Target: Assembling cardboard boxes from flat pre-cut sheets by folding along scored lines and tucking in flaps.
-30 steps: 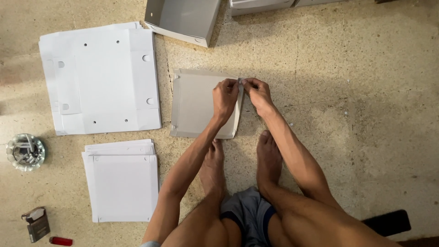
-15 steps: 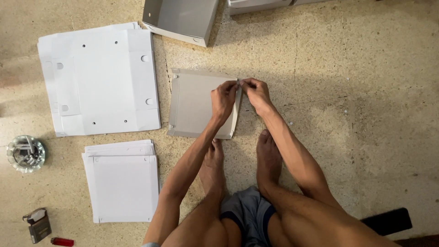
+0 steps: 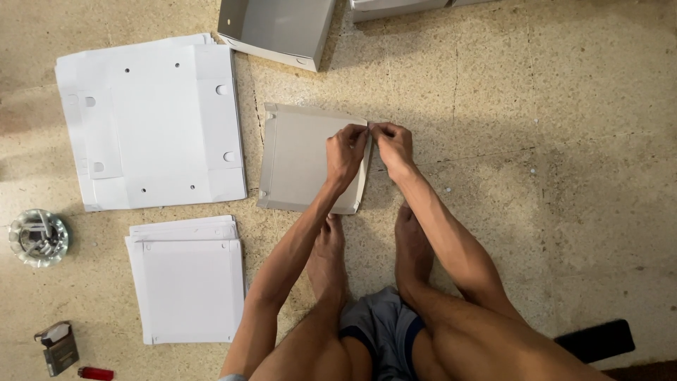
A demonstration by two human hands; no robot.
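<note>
at the far right corner of the tray

on the floor before my feet lies the grey card tray (image 3: 300, 159), light, thin, easily creased. my left hand (image 3: 345, 152) and right hand (image 3: 393, 144) pinch its upturned corner, fingers clamped on the flaps. the white stack (image 3: 151, 120) sits just left; bare floor (image 3: 550, 141) opens rightward.

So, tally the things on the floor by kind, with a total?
Flat white card stacks: 2
Half-folded grey box, pinched by left hand and right hand: 1
Finished grey boxes: 2
Glass ashtray: 1
Small packet: 1
Red lighter: 1
Total: 8
</note>
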